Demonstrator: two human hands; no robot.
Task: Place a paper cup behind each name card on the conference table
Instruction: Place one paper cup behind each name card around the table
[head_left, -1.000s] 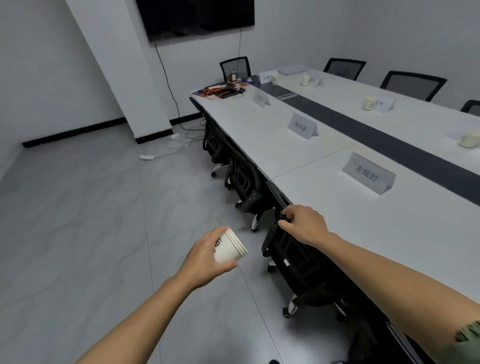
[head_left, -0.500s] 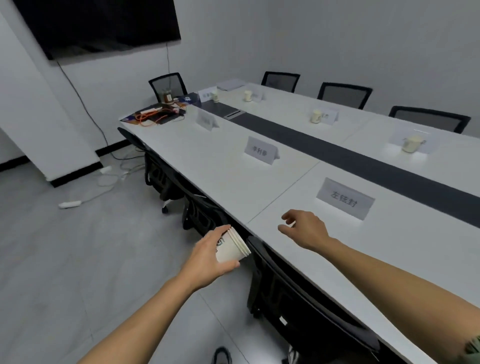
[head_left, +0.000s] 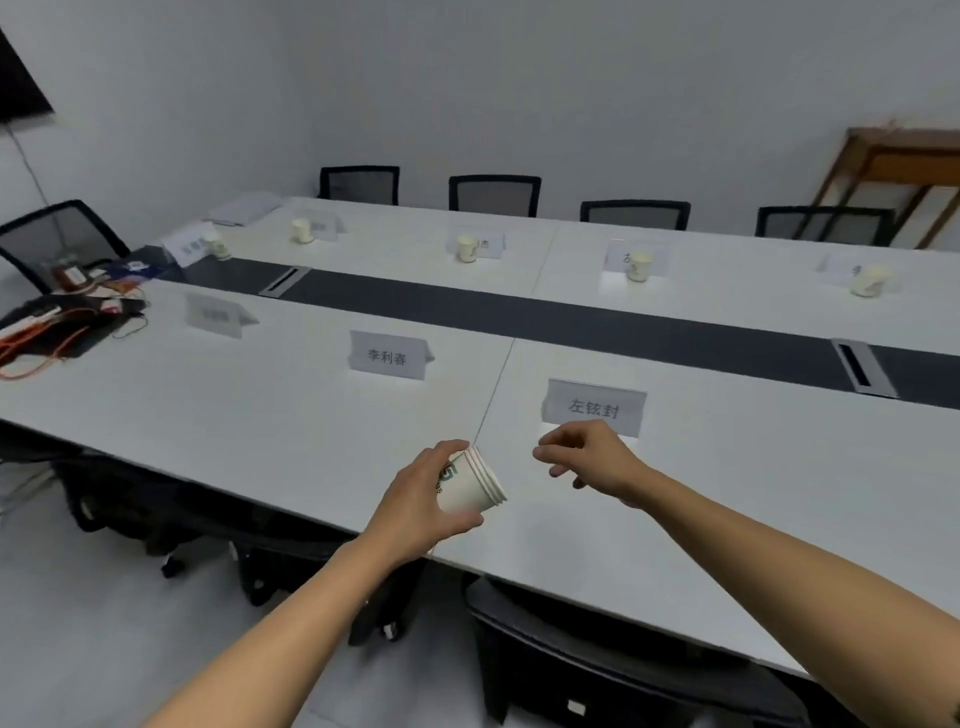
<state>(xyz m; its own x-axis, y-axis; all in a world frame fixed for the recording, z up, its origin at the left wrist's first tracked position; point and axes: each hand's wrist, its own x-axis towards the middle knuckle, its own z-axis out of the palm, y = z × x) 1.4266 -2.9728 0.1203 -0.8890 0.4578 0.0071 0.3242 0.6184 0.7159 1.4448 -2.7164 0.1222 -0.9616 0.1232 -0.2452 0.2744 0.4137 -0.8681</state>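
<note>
My left hand grips a small stack of white paper cups tilted on its side, rims pointing right, over the near edge of the white conference table. My right hand hovers just right of the stack with loosely curled fingers and holds nothing. Directly beyond it stands a name card; another name card and a blurred third name card stand further left, none with a cup. Across the dark centre strip, single cups stand beside the far-side cards.
Black chairs are tucked under the near edge and line the far side. A pile of orange cables and papers lies at the table's left end. Two metal cable hatches sit in the dark strip. A wooden frame leans at the back right.
The view swung right to face the table squarely. My right hand let go of the chair back and rose over the table near the cup stack. My left hand brought the stack above the table edge.
</note>
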